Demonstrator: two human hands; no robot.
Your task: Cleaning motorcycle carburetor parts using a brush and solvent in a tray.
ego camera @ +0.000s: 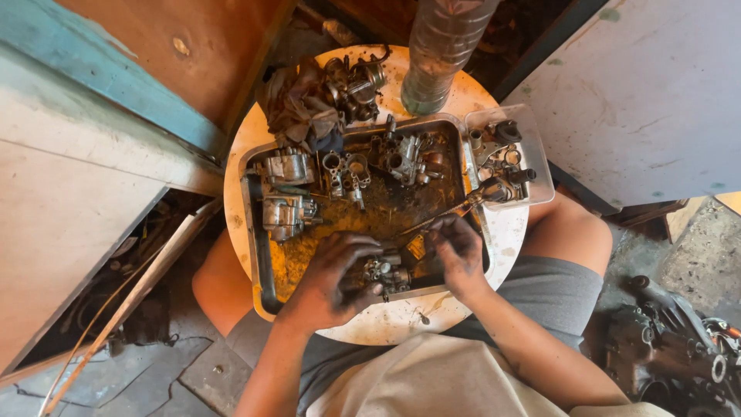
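Head view: a person sits with a round white table (386,328) on the knees, a metal tray (259,255) of oily parts on it.

Left hand (332,278) closes around a small carburetor (386,272) at the tray's near edge; right hand (459,251) pinches a thin screwdriver (451,212) just beside it.

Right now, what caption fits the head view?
Left hand holds a small grey metal carburettor over a greasy metal tray; right hand holds a thin tool.
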